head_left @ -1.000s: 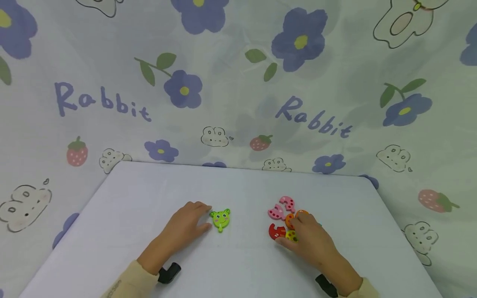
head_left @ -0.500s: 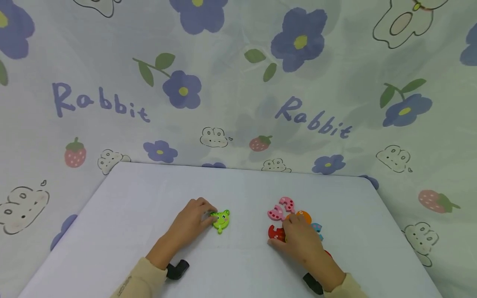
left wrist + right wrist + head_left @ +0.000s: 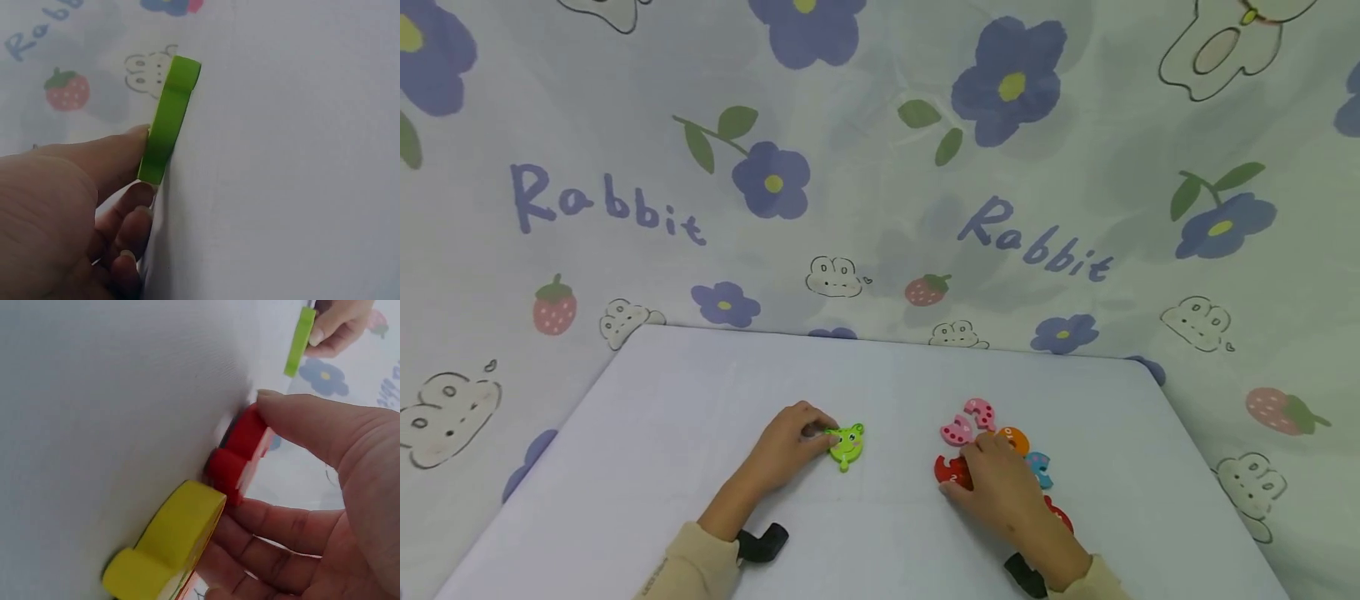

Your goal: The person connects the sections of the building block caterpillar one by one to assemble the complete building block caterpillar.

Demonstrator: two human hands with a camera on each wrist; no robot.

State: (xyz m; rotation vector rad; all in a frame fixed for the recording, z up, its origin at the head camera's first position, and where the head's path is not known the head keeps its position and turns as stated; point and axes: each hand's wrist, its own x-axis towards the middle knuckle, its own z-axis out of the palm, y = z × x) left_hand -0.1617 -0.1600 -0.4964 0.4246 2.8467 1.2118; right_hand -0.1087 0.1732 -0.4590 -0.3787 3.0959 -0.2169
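My left hand (image 3: 784, 448) pinches the left edge of a green wooden animal-face piece (image 3: 846, 447), thumb over its face. In the left wrist view this green piece (image 3: 165, 122) appears edge-on, low against the white surface. On the right, my right hand (image 3: 1006, 485) holds a red puzzle piece (image 3: 952, 472) marked with a number, between thumb and fingers. From the right wrist, the red piece (image 3: 242, 442) stands out between thumb and fingertips, with a yellow piece (image 3: 178, 534) beside the fingers. That yellow piece is hidden under the hand in the head view.
Two pink dotted pieces (image 3: 957, 430) lie just beyond the right hand. An orange piece (image 3: 1013, 440), a blue piece (image 3: 1039, 468) and another red piece (image 3: 1059, 515) sit along its right side. All rest on a white table (image 3: 737, 367) before a printed cloth (image 3: 880, 167).
My left thumb has come onto the green piece. My right hand has shifted left, thumb and fingers closing on the red piece, which slid slightly left; orange, blue and another red piece are now more exposed.
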